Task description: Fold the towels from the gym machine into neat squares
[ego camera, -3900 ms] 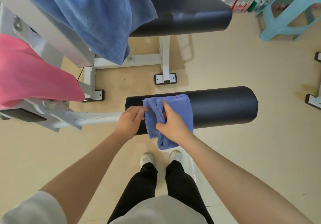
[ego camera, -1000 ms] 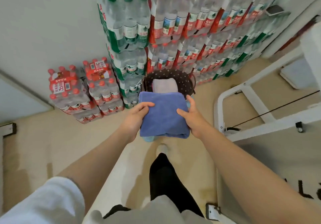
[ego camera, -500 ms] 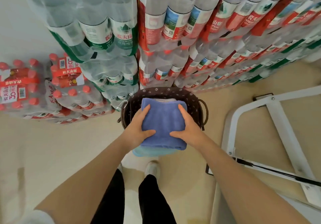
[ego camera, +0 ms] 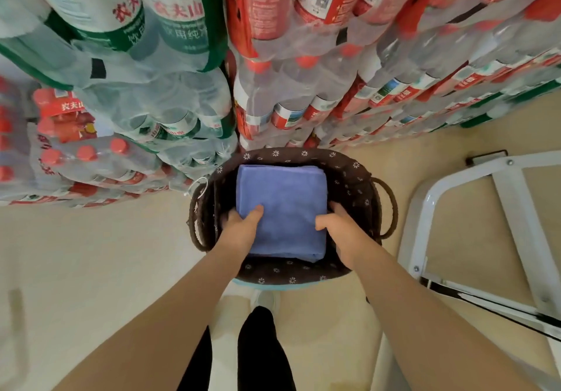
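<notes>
The folded blue towel (ego camera: 282, 208) lies square inside the brown flower-print basket (ego camera: 358, 175). The left hand (ego camera: 241, 228) and right hand (ego camera: 343, 229) grip its near side edges, thumbs on top, fingers tucked beneath. Stacked packs of bottled water (ego camera: 273, 56) stand just behind the basket.

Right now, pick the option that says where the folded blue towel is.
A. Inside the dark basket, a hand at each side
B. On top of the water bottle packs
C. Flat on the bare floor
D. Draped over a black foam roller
A: the towel sits within the basket walls, with the left hand and right hand holding its edges.
</notes>
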Tool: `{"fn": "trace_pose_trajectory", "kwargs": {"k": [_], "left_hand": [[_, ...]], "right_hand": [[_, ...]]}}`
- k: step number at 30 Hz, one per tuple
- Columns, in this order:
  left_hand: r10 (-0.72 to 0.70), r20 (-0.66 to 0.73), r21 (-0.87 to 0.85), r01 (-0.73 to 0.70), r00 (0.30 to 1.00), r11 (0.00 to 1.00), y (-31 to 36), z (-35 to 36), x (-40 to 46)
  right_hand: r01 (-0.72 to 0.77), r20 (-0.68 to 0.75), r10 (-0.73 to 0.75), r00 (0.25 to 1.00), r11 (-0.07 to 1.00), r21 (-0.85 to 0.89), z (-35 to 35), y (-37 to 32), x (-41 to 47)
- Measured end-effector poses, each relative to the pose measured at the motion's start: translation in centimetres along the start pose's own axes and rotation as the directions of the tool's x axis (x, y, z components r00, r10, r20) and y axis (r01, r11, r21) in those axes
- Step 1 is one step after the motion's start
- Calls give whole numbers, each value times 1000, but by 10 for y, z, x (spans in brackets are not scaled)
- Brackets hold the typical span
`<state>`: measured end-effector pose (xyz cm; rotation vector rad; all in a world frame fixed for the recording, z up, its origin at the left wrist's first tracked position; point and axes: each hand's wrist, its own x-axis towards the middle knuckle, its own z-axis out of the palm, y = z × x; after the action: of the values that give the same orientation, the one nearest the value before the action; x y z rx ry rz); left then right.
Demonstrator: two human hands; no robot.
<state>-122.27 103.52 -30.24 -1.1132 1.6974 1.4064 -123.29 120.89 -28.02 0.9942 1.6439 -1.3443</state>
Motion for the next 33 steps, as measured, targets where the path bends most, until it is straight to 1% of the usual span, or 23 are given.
{"fn": "trace_pose_trajectory", "kwargs": {"k": [2, 5, 7, 8, 9, 10, 11, 12, 13, 14, 15, 16, 17, 18, 19, 20, 22, 23, 24, 26, 28, 31, 33], "left_hand": [[21, -20, 108, -19, 1000, 994, -1, 4, -1], [89, 25, 61, -90, 996, 994, 0, 12, -8], [132, 54, 84, -136, 990, 987, -3, 15, -12], [156, 53, 150, -162, 986, 975, -5, 16, -13], [197, 33, 278, -198, 980, 940, -6, 16, -19], [276, -12, 475, -237, 961, 848, -9, 14, -24], [424, -53, 681, -278, 904, 678, -13, 13, -27], [570, -40, 818, -300, 821, 490, -17, 11, -29], [679, 6, 909, -287, 734, 301, -19, 8, -29], [684, 89, 965, -232, 724, 120, -20, 4, -30], [614, 138, 981, -194, 777, 24, -22, -2, -30], [501, 127, 989, -147, 856, 1, -21, -8, -32], [410, 93, 995, -98, 907, -8, -20, -13, -36], [384, 89, 996, -78, 919, -44, -17, -18, -42], [394, 121, 991, -88, 911, -100, -16, -23, -50], [414, 189, 980, -147, 891, -131, -16, -28, -61], [442, 336, 940, -326, 832, -103, -16, -38, -87], [453, 385, 913, -403, 804, -61, -18, -45, -101], [462, 403, 889, -458, 790, 10, -19, -54, -117], [441, 353, 844, -484, 825, 232, -20, -76, -152], [390, 283, 768, -451, 876, 456, -27, -103, -183], [379, 168, 649, -392, 910, 652, -49, -153, -225], [384, 53, 578, -342, 922, 741, -74, -190, -252]], "right_hand": [[-11, -36, 11, 999, 1000, -20, 4, -6, 1], [45, -75, -51, 996, 996, -72, -4, -14, 0], [103, -116, -114, 987, 990, -98, -7, -11, -1], [166, -164, -196, 967, 969, -180, -6, -8, -4], [247, -198, -326, 925, 907, -341, -3, -4, -9], [315, -182, -483, 857, 768, -557, 2, 0, -15], [354, -98, -634, 767, 545, -760, 7, 5, -19], [369, 37, -735, 677, 296, -881, 12, 11, -20], [366, 165, -769, 617, 96, -926, 16, 17, -21], [335, 241, -750, 616, -28, -942, 19, 20, -23], [297, 254, -690, 677, -60, -953, 19, 21, -25], [253, 215, -624, 752, -27, -967, 16, 22, -26], [213, 165, -562, 811, 20, -977, 12, 20, -29], [186, 138, -521, 843, 42, -982, 8, 16, -36], [178, 134, -504, 853, 40, -983, 5, 10, -46], [192, 157, -503, 850, 20, -981, 2, 6, -57], [257, 243, -496, 834, -41, -965, 2, -4, -86], [296, 288, -486, 825, -63, -953, 5, -8, -101], [336, 329, -479, 814, -74, -939, 9, -13, -115], [411, 404, -462, 789, -91, -907, 23, -23, -148], [478, 488, -434, 757, -141, -867, 43, -29, -178], [579, 606, -376, 701, -197, -792, 83, -29, -214], [603, 652, -309, 693, -246, -758, 116, -23, -235]]}}
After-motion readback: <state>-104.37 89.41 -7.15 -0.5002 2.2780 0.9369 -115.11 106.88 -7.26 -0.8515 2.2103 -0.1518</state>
